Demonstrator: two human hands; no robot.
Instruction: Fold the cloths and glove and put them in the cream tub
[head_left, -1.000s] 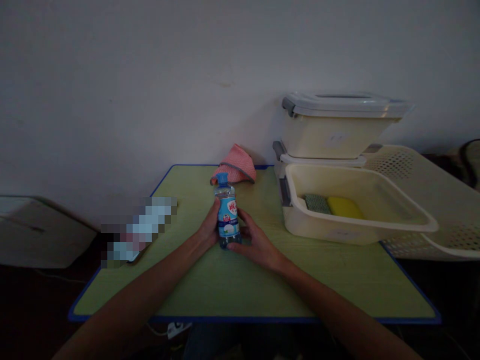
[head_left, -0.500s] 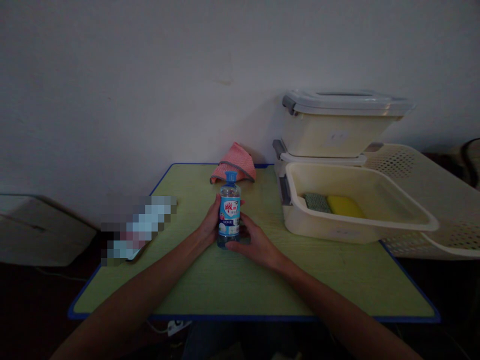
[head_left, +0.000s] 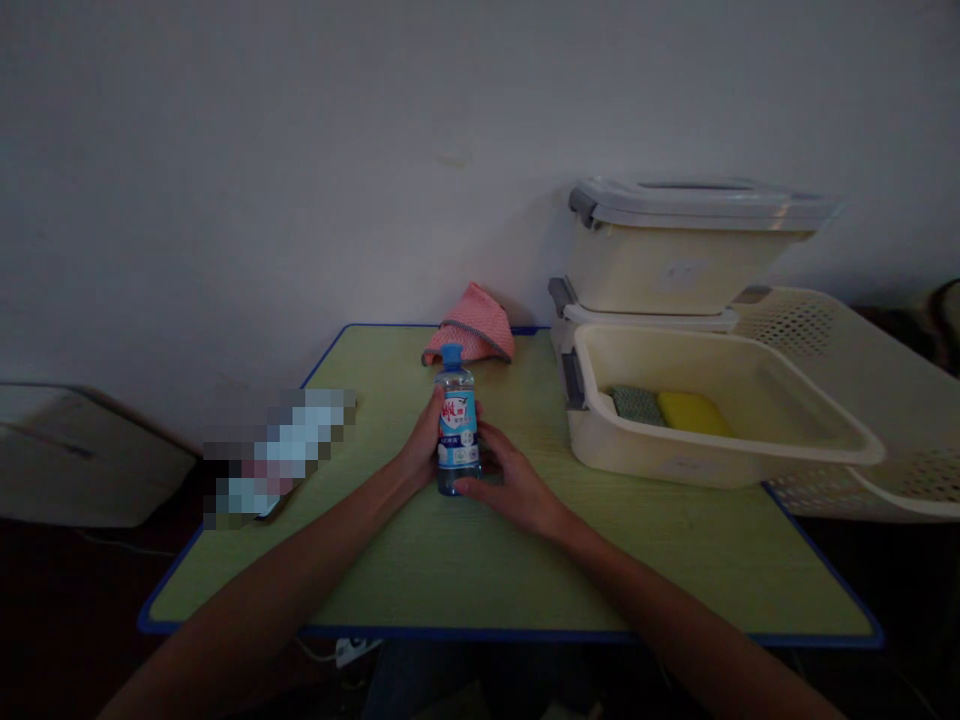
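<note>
A small clear bottle [head_left: 456, 425] with a blue cap and a blue label stands upright on the green table [head_left: 420, 570], near its middle. My left hand [head_left: 421, 450] wraps the bottle's left side, fingers curled around the label. My right hand [head_left: 510, 485] grips the bottle low on its right side near the base. Both forearms reach in from the bottom edge.
A pink cloth [head_left: 474, 335] lies at the table's back edge by the wall. At right an open cream bin [head_left: 825, 440] holds a green pad [head_left: 636, 404] and a yellow sponge [head_left: 693, 413]; a lidded bin [head_left: 686, 245] is stacked behind. A perforated white basket [head_left: 862, 360] lies further right.
The bottle was tilted left a second ago and now stands upright, turned a little between both hands. The hands keep their hold in nearly the same spot.
</note>
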